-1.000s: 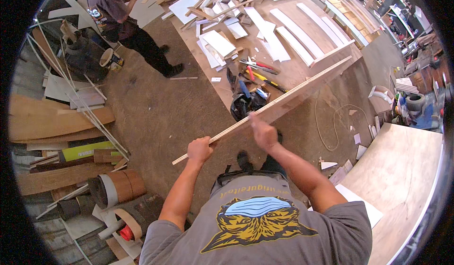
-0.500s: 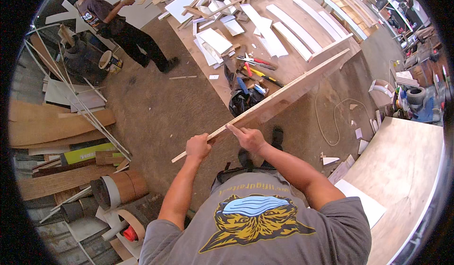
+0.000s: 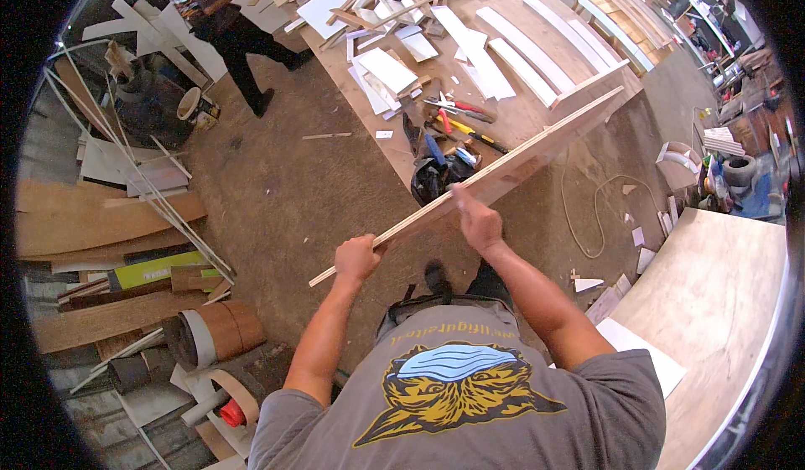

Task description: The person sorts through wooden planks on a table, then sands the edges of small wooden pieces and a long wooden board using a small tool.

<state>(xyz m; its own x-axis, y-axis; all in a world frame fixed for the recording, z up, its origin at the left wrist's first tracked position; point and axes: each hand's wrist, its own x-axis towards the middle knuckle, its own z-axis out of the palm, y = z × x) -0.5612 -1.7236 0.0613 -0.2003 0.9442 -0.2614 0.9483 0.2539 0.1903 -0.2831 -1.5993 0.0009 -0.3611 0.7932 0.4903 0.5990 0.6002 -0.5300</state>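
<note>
A long, narrow plywood board (image 3: 537, 158) runs diagonally away from me to the far right, its pale layered edge facing up. My left hand (image 3: 358, 257) is closed round it close to its near end. Farther along, my right hand (image 3: 480, 220) is closed, with fingertips at the upper edge; slight motion blur covers these fingers. The board's far end lies at the near right side of a low wooden worktable (image 3: 369, 147). Beside the board's middle, a black plastic bag (image 3: 430, 181) sits on that table.
Red-handled pliers (image 3: 465, 111) and a yellow-black tool (image 3: 480, 136) lie among white offcuts (image 3: 387, 71) and long strips (image 3: 520, 44). A person (image 3: 226, 25) stands at the far left. Scrap wood (image 3: 109, 319) is piled left; a large panel (image 3: 713, 302) lies right. A cord (image 3: 597, 210) loops on the floor.
My right hand has slid farther along the board's edge, away from my left hand. The board has shifted slightly. The other person has turned and moved a little to the right.
</note>
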